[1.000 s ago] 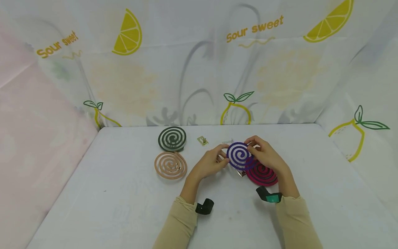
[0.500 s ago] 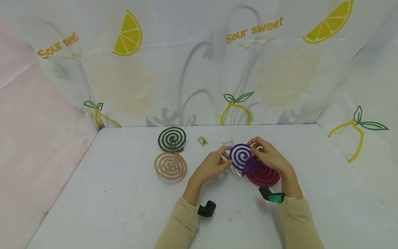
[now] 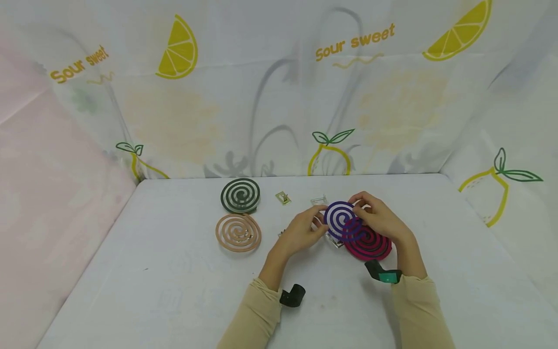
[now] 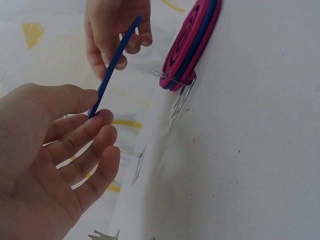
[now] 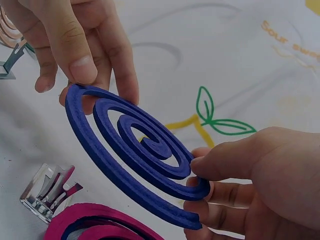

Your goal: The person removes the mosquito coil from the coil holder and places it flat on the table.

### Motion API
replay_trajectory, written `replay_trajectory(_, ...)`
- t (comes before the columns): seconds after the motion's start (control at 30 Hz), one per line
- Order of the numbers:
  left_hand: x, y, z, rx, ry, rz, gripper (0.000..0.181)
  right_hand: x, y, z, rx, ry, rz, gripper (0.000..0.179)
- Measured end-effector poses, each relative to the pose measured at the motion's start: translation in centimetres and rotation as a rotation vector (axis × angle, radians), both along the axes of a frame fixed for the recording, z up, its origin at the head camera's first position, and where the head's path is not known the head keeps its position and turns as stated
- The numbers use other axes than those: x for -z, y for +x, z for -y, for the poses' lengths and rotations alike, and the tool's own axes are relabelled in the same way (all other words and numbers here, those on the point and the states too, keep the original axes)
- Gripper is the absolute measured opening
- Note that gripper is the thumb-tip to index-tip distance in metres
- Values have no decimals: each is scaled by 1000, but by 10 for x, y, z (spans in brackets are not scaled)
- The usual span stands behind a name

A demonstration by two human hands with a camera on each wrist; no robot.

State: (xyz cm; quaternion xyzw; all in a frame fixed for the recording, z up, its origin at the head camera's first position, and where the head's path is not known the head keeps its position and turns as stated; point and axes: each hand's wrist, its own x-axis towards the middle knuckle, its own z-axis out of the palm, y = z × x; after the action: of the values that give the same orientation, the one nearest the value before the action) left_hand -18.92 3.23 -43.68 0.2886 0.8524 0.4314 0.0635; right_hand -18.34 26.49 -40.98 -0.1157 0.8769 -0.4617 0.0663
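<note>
A blue-purple mosquito coil (image 3: 342,221) is held up off the table between both hands, tilted in the right wrist view. My left hand (image 3: 301,231) pinches its left edge between thumb and fingers. At the opposite edge my right hand (image 3: 378,218) pinches it too, thumb on the near face. Beneath and to the right lies a pink-red mosquito coil (image 3: 369,257), stacked with a blue layer as the left wrist view shows. A folded metal coil stand (image 5: 42,200) lies beside that stack, partly hidden from the head camera.
Left of the hands lie a green mosquito coil (image 3: 240,195) and a tan one (image 3: 221,234) with small metal bits on it. Behind stand a gold coil stand (image 3: 284,198) and a silver one (image 3: 319,200). A printed cloth wall (image 3: 261,97) closes the back.
Both hands have shifted slightly right with the blue-purple coil, keeping their pinch on it. Another small metal piece now shows beside the left hand. The coils on the table stay put.
</note>
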Motion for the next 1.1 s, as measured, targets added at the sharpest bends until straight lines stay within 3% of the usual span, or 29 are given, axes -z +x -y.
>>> replay_trajectory(0.37,1,0,-1,15,28,-26,47,-1,0,-4,-10,3,-21,23)
replay_trajectory(0.73,7,2,-10,36,92,-56,48,-6,4,-9,14,98,-54,21)
replay_trajectory(0.9,9,5,-17,19,75,-51,49,-6,4,-15,18,121,-55,21)
replay_trajectory(1.1,7,8,-21,43,43,-68,49,-8,6,-22,9,129,-48,22)
